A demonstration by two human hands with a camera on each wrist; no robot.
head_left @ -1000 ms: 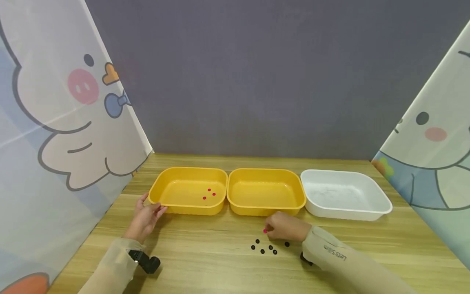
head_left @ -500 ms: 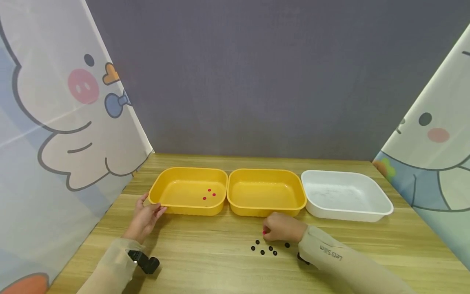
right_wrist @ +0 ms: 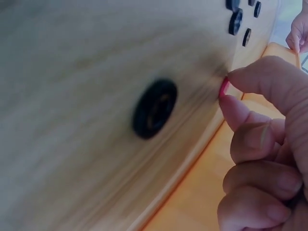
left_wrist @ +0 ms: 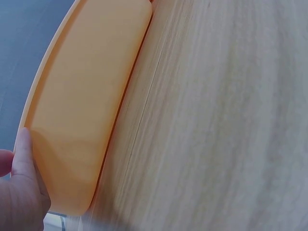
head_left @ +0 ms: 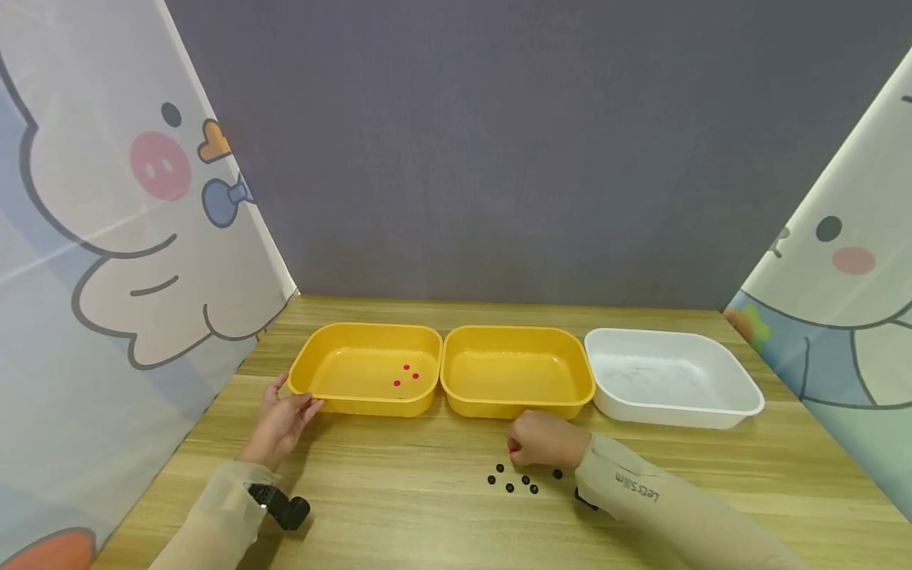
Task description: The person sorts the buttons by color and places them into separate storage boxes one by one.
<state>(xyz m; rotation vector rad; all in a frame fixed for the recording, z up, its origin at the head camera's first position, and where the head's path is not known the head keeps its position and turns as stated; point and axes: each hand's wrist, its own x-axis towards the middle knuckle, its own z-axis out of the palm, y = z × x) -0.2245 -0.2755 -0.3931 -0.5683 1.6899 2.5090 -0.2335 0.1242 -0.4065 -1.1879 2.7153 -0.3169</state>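
Note:
My right hand pinches a small pink button between thumb and index finger, low over the table in front of the middle yellow tray. The other fingers curl into the palm. Several black buttons lie just below this hand, and one black button looms large in the right wrist view. My left hand holds the near left corner of the left yellow tray, its thumb at the rim. Inside that tray are 3 pink buttons, toward its right side.
A white tray stands right of the two yellow ones, all in a row on the wooden table. A grey panel rises behind, with printed cloth on both sides.
The right hand has shifted slightly left with the pink button, which now shows less between the fingers. My left hand and the trays stay in place.

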